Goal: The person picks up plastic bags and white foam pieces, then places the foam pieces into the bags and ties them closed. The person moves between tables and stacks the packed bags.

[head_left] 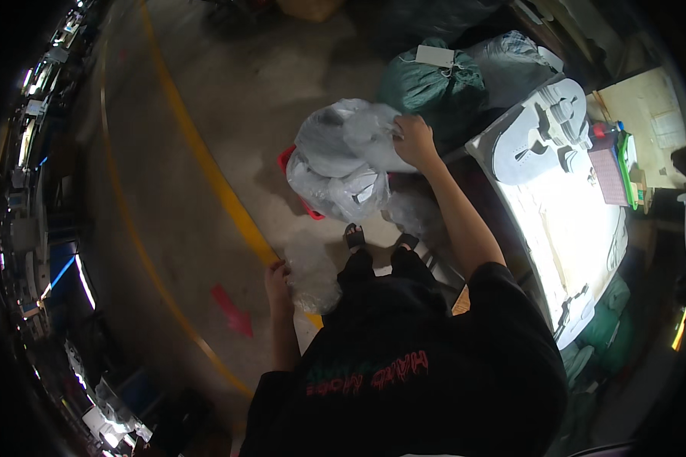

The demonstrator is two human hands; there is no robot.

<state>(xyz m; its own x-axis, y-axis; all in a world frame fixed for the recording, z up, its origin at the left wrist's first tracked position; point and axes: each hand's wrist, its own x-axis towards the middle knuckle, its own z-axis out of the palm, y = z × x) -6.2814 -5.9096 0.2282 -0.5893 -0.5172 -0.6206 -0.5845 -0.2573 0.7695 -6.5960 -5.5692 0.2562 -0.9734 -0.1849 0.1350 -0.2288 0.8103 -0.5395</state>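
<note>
Low at the left, my left hand (278,283) is closed on a crumpled clear plastic bag (312,274) hanging beside my body. My right hand (414,142) reaches forward and pinches the right edge of a whitish translucent plastic sheet or bag (373,129). That plastic belongs to, or lies on, a puffy heap of grey-white plastic bags (324,164) filling a red bin (312,212), of which only bits of the side show. What lies inside the heap cannot be made out. Another piece of clear plastic (408,212) sits on the floor near my feet.
A brightly lit worktable (564,221) with flat grey-white cutouts (522,145) stands at the right. Behind the bin are a tied green sack (431,84) and a grey sack (511,68). A yellow floor line (206,164) and a red arrow (232,311) mark the left.
</note>
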